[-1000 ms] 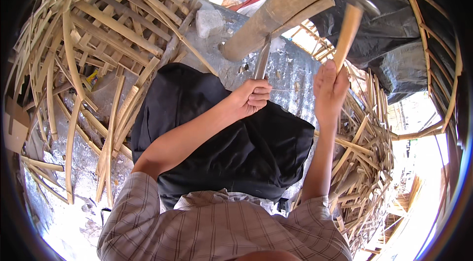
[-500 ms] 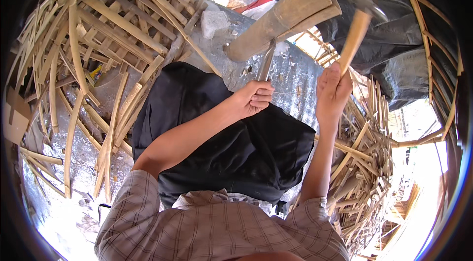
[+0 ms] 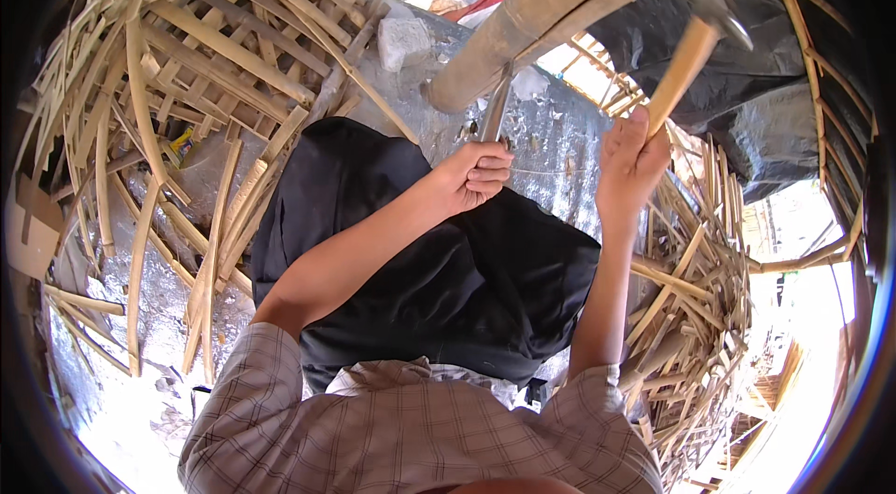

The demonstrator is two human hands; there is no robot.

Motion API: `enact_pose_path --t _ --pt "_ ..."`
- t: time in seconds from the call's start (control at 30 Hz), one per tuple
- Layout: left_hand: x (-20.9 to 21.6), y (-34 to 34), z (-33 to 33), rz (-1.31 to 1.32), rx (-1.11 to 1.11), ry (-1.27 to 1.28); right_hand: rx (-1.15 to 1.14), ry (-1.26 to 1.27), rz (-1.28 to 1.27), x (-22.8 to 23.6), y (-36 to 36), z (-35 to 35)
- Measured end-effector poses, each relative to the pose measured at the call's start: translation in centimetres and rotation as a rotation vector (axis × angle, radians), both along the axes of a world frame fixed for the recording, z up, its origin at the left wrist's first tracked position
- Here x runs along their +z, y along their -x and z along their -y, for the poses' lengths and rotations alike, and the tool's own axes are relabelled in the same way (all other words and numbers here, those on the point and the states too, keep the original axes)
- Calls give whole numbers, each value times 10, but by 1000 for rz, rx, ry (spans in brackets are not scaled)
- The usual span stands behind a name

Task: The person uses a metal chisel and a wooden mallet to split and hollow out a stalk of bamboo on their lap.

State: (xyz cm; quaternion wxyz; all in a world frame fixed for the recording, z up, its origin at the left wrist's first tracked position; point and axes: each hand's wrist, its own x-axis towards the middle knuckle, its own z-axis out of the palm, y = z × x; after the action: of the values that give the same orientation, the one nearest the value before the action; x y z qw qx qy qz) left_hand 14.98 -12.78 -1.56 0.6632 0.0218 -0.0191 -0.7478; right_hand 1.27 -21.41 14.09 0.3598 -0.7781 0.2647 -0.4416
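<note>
A broad, tangled heap of tan split-bamboo strips (image 3: 238, 41) fills the space to the left of the person's left hand (image 3: 478, 179), many of them crossing one another like loose lattice. Beyond the right hand (image 3: 635, 163) and to its right hangs a crumpled black plastic sheet (image 3: 770, 107). A second pile of pale bamboo strips (image 3: 686, 307) lies to the right of the right forearm. Smooth black cloth (image 3: 401, 275) covers the lap, beneath and just behind the left fist.

Ahead of the left fist, a thick brown bamboo tube (image 3: 532, 23) slants up and rightward, its far end open and a long split running down its right side. The right hand is closed around the lower part of a steel-headed hammer with a light wooden handle (image 3: 686, 69); the head is raised beyond that grip, apart from the tube. The left hand is wrapped tightly around a narrow, shiny grey metal bar (image 3: 497, 107), whose far end seems to touch the tube's near side, though the contact is too small to be sure. Farther ahead and left of that fist sits a pale, rough block (image 3: 403, 43).
</note>
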Motion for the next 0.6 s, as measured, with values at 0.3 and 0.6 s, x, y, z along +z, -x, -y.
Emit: enact_pose_path --t 0.3,0.6 --pt "-10 0 10 47 5 -74 -137 77 -668 -29 10 20" --pt "0 -9 11 31 -20 -71 -68 276 -465 -99 23 62"
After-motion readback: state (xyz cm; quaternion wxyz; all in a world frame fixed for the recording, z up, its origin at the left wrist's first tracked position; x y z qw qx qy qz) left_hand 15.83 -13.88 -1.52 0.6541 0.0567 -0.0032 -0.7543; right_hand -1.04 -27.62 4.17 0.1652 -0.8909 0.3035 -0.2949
